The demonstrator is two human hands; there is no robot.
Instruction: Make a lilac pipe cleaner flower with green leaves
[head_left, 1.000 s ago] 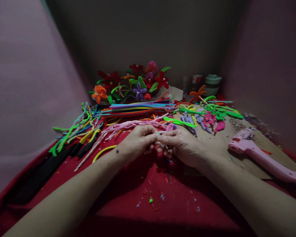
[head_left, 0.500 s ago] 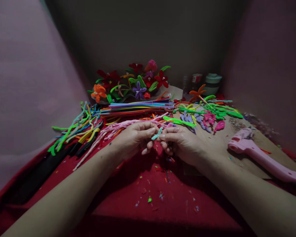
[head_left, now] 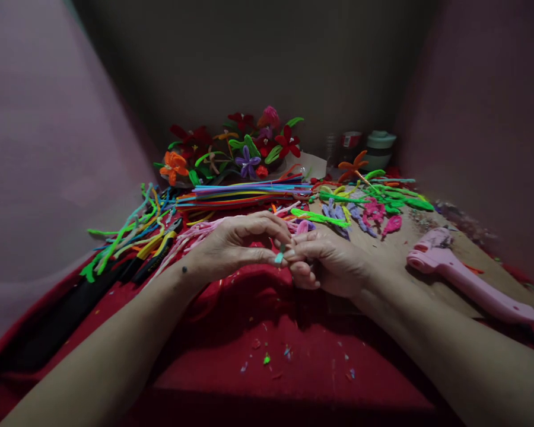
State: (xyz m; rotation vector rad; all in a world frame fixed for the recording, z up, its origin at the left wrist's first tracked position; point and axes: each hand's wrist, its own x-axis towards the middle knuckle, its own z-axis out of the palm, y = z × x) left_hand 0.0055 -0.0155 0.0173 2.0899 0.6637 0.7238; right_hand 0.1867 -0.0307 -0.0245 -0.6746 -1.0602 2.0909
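Red cloth at lower centre: scraps strewn, more room than in crowded middle. Mint-green piece at centre, pinched between nearly closed fingertips of left hand and right hand; completeness cannot be told. Board edge passed over by right forearm; pink glue gun laid right. Loose stems bundled behind; flowers beyond, seemingly finished.

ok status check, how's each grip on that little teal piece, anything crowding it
Left grip and right grip pinching teal piece, fingers partly hiding it. Pink fuzzy stems close behind left grip. Pink glue gun off right.
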